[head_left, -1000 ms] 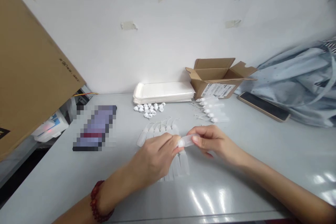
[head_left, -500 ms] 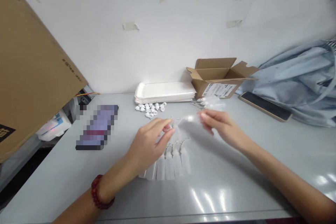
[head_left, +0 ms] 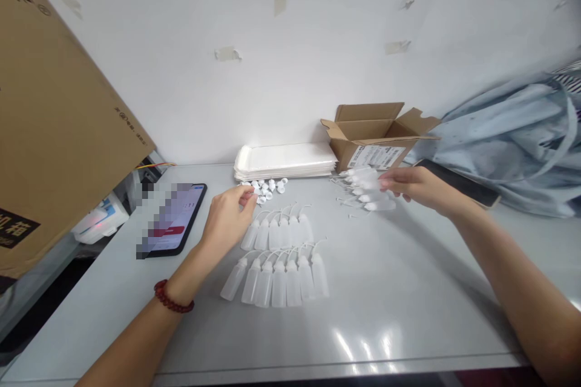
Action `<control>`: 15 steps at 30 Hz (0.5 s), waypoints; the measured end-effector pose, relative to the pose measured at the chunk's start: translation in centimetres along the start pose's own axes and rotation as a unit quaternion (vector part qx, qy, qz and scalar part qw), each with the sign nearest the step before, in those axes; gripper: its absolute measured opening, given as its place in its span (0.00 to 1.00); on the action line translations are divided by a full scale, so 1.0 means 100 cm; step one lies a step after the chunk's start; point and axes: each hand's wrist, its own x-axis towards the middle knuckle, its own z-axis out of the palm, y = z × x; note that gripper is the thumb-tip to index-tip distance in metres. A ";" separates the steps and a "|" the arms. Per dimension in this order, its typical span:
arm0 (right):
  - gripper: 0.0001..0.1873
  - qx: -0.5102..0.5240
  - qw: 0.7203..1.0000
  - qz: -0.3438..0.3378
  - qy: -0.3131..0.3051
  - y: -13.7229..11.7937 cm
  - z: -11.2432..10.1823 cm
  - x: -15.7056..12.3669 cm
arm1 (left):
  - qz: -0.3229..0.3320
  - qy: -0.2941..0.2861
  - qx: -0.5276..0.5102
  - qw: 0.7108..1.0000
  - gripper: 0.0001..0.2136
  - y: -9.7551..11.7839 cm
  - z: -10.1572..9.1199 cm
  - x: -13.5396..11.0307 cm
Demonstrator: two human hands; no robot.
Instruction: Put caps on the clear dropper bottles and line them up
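Observation:
My left hand [head_left: 229, 214] is at the pile of small white caps [head_left: 272, 184], thumb and fingertips pinched on one cap at the pile's near left side. At the back right, my right hand [head_left: 417, 186] closes its fingertips on the end of a small translucent squeeze bottle [head_left: 373, 183]. That bottle lies in a group of similar bottles [head_left: 381, 205], their tips pointing left. In front of the caps, more such bottles lie in two rows, a farther row [head_left: 281, 233] and a nearer row [head_left: 279, 287], each with a thin curved strand at its tip.
A stack of white padded envelopes [head_left: 290, 160] stands against the wall beside an open cardboard box [head_left: 376, 151]. One phone [head_left: 172, 236] lies at left, another dark phone [head_left: 463, 184] at right behind my arm. A large carton [head_left: 59, 115] leans in from the left; a pale blue cloth bag [head_left: 512, 139] is at right.
My right hand has moved right from above the rows, where it held a bottle, to the group by the box. My left hand has moved left and back to the caps, uncovering the rows.

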 end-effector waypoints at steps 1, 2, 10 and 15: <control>0.19 -0.016 1.000 -0.006 -0.003 0.000 0.000 -0.001 | -0.004 0.000 0.001 1.000 0.15 -0.001 0.000 0.001; 0.18 -0.033 0.999 -0.012 -0.003 0.000 -0.001 -0.001 | -0.007 0.001 0.002 1.000 0.15 -0.002 0.000 0.001; 0.10 -0.115 0.992 -0.042 0.014 0.001 -0.003 0.000 | -0.020 0.000 0.017 1.000 0.14 -0.010 -0.002 0.006; 0.11 -0.170 0.985 -0.004 0.031 0.000 -0.003 -0.001 | -0.006 -0.006 0.033 0.999 0.13 -0.019 0.001 0.009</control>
